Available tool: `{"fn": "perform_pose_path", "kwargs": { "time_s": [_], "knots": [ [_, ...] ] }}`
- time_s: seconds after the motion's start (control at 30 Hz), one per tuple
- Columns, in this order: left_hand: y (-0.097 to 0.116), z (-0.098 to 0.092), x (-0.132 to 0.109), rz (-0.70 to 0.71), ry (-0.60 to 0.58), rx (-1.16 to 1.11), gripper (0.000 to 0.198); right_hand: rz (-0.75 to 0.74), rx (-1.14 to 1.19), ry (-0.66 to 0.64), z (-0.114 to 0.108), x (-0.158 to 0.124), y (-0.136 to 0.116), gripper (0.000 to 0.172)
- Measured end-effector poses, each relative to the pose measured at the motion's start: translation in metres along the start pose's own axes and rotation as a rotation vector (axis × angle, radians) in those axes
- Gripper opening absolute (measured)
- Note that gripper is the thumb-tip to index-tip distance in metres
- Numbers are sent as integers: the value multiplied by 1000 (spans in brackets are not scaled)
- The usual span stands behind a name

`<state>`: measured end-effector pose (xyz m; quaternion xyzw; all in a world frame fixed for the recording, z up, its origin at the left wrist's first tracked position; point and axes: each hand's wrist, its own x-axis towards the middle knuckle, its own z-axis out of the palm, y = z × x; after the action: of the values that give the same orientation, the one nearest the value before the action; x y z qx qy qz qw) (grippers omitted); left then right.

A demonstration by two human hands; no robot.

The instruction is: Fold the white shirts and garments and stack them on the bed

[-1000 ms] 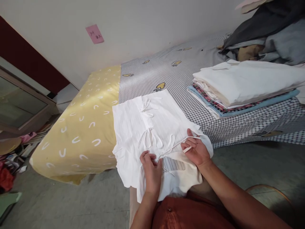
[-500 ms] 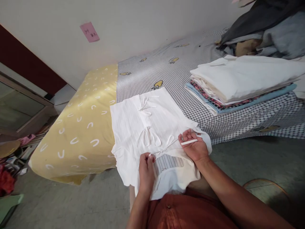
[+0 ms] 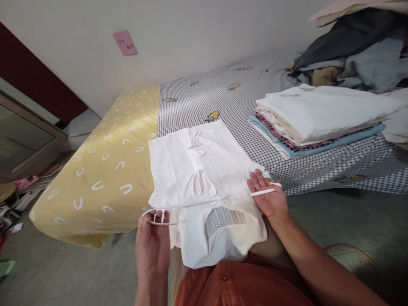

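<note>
Bare hands (image 3: 153, 244) (image 3: 272, 197): two
Looped white fabric bows (image 3: 193, 147) (image 3: 199, 171): two
Folded multicoloured cloth stack (image 3: 318, 117): one
Rectangular pink paper (image 3: 125, 43): one

Soft indoor light, fairly bright on the bed; floor (image 3: 108, 276) dimmer.
Brightest patch across the far part of the yellow cover (image 3: 102, 165) and adjoining checked sheet (image 3: 188, 108). White garment (image 3: 172, 170) pale, weave mostly washed out, faint fold shadows. Deep shade below the bed's right side and in the dark clothing (image 3: 353, 38). Wide lens stretches the left edge. Writing on pink note (image 3: 125, 42) too soft to read.
</note>
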<state>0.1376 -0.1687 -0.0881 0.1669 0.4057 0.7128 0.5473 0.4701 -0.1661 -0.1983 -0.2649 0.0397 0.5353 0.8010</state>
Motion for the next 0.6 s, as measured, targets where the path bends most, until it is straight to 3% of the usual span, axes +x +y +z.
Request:
{"fn": "perform_pose_path", "kwargs": {
  "time_s": [0.17,0.3,0.43,0.6],
  "knots": [
    [52,-18,8,72,-1,-155,27,7,-13,-16,-3,0,0,36],
    [82,-38,13,111,84,-305,25,-8,-20,-4,-3,0,-1,37],
    [91,-48,14,113,51,-206,31,-2,-100,-13,3,-2,-4,40],
    [88,-21,0,153,18,-161,33,-27,-423,-161,27,-21,-17,52]
  ]
}}
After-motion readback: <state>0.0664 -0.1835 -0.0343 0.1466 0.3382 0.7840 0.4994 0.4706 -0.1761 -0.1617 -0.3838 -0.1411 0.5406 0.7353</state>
